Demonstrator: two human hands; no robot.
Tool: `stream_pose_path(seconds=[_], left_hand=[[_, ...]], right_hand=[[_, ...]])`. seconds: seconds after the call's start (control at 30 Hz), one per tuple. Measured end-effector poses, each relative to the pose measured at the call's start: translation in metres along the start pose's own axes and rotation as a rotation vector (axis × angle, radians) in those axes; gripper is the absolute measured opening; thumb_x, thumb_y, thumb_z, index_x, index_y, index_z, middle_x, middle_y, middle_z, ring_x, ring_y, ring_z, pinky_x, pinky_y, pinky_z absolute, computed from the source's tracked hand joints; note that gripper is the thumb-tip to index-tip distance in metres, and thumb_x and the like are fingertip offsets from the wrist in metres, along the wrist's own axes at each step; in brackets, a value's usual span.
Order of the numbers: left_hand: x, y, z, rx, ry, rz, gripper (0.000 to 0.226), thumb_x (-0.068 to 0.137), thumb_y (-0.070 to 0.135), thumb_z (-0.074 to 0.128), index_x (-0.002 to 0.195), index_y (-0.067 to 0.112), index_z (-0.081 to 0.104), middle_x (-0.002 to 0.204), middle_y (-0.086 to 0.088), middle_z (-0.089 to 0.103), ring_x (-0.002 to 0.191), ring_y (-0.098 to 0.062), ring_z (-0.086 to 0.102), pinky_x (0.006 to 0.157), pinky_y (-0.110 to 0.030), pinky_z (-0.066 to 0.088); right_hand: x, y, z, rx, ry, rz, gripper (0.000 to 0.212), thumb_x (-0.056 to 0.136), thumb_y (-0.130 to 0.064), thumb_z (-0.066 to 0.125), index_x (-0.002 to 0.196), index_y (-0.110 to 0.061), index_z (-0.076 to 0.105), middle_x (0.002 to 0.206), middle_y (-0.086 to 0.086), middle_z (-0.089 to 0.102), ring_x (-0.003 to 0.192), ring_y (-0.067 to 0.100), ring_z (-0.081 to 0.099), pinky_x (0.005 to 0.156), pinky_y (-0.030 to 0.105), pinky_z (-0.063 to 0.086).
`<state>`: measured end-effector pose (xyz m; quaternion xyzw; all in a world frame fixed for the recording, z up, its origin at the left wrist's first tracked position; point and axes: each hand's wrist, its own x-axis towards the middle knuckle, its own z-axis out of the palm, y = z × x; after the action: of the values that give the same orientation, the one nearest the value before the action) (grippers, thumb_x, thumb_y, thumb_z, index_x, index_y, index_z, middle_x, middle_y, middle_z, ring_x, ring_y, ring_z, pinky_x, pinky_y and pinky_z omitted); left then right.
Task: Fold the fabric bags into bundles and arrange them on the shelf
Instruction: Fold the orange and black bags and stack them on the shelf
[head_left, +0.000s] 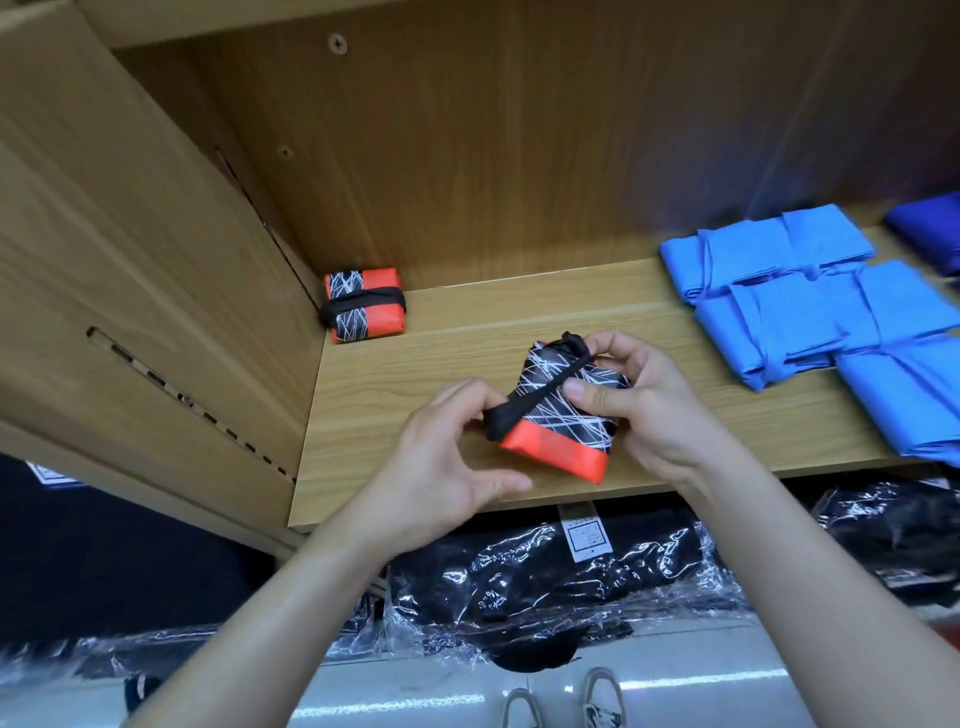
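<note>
Writing on the tag (585, 535) below the shelf (415, 364) is unreadable. Left hand (447, 457) pinches the strap (540, 389); right hand (644, 410) grips the bundle (561, 431) at the shelf's front. A second bundle (363, 306) sits back-left; blue bags (831, 312) lie right.

Left grip (441, 467) is pinching the black strap (540, 395) of a black-and-orange bundle (566, 421); right grip (639, 410) is holding it over the shelf (467, 322). 1 tied bundle (363, 304) is sitting back-left.
</note>
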<state>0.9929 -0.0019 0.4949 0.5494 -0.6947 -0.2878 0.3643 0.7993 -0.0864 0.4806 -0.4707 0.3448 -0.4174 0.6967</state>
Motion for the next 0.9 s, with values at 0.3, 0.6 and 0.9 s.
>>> stream_pose_path(seconds=[0.3, 0.6, 0.9], left_hand=[[0.005, 0.003, 0.022, -0.113, 0.432, 0.013, 0.025, 0.070, 0.019, 0.080, 0.074, 0.035, 0.061, 0.075, 0.021, 0.059, 0.069, -0.002, 0.053, 0.057, -0.034, 0.051], [0.010, 0.009, 0.060, -0.503, 0.624, -0.278, 0.040, 0.076, -0.007, 0.076, 0.069, 0.032, 0.072, 0.068, 0.011, 0.069, 0.062, -0.006, 0.060, 0.062, -0.020, 0.051], [0.004, 0.008, 0.036, -0.780, 0.417, -0.337, 0.050, 0.075, 0.000, 0.073, 0.116, 0.021, 0.056, 0.104, -0.002, 0.061, 0.079, -0.009, 0.069, 0.083, -0.032, 0.056]], right_hand=[[-0.005, 0.000, 0.031, 0.274, 0.289, -0.022, 0.028, 0.085, 0.012, 0.058, 0.092, -0.014, 0.054, 0.079, 0.006, 0.067, 0.063, 0.014, 0.065, 0.065, 0.028, 0.056], [-0.004, 0.007, 0.050, 0.457, 0.631, -0.053, 0.033, 0.093, 0.012, 0.048, 0.092, -0.021, 0.053, 0.088, 0.006, 0.062, 0.066, 0.011, 0.062, 0.068, 0.030, 0.051], [-0.002, 0.011, 0.042, 0.106, 0.532, -0.093, 0.026, 0.094, -0.001, 0.050, 0.093, -0.027, 0.051, 0.086, 0.003, 0.059, 0.070, 0.012, 0.055, 0.069, 0.030, 0.043]])
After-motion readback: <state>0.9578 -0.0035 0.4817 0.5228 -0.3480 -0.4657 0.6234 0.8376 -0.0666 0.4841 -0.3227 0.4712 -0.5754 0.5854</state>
